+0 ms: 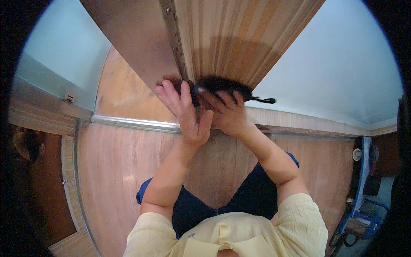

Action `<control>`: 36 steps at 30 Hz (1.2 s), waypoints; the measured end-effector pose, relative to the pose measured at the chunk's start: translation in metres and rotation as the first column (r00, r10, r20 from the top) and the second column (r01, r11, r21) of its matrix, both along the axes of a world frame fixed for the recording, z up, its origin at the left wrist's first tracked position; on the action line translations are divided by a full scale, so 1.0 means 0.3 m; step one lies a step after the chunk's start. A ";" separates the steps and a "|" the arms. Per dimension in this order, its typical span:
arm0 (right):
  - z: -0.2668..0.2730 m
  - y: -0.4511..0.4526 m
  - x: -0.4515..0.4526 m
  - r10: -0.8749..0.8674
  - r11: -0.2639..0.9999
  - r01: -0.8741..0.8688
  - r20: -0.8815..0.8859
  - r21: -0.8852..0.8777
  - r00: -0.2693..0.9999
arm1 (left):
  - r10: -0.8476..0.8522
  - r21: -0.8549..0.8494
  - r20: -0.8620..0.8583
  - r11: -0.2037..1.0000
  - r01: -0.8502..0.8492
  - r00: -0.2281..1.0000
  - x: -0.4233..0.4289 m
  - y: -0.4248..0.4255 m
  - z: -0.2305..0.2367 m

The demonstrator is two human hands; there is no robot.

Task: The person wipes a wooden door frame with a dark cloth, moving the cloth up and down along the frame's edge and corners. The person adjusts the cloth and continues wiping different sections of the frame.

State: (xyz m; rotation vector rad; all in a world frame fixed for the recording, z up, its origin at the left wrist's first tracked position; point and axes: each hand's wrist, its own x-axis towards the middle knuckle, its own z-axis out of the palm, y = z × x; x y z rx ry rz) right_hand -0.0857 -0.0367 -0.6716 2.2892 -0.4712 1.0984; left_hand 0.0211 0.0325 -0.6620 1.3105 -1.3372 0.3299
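Observation:
My right hand (229, 115) grips a black object (224, 85) that has a thin cord loop at its right end. Motion blurs it, so its exact kind is unclear. It lies against the striped wood-grain panel (237, 38) in front of me. Just to the left, my left hand (192, 112) is raised with its fingers spread and nothing held in it. Its fingertips are at the panel's corner, by the lower end of a narrow metal strip (175, 41) with a screw near its top. Whether they touch the surface is hard to tell.
Wood-look flooring (122, 160) spreads around my bent legs. A shiny metal threshold strip (135, 123) crosses it at left, before a yellower floor (125, 86). Pale walls (327, 57) stand on both sides. At right is a blue metal frame (364, 180); a brown door (48, 186) is at left.

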 end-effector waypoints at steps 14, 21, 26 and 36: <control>-0.010 0.010 -0.020 -0.036 0.957 0.057 -0.079 0.286 0.996 | 0.013 -0.025 0.056 1.000 -0.011 0.998 -0.004 -0.005 -0.019; 0.022 0.008 -0.016 0.024 0.996 -0.020 -0.040 0.088 0.999 | -0.029 -0.014 0.102 0.999 0.031 0.994 -0.033 -0.005 -0.062; 0.027 -0.005 -0.037 -0.017 0.954 0.003 0.043 0.301 0.999 | -0.022 0.041 0.101 0.999 0.018 0.995 -0.031 0.000 -0.082; 0.033 -0.022 -0.058 0.067 0.985 -0.065 -0.006 0.162 0.998 | -0.024 -0.034 0.067 0.999 0.026 0.997 -0.037 -0.028 -0.087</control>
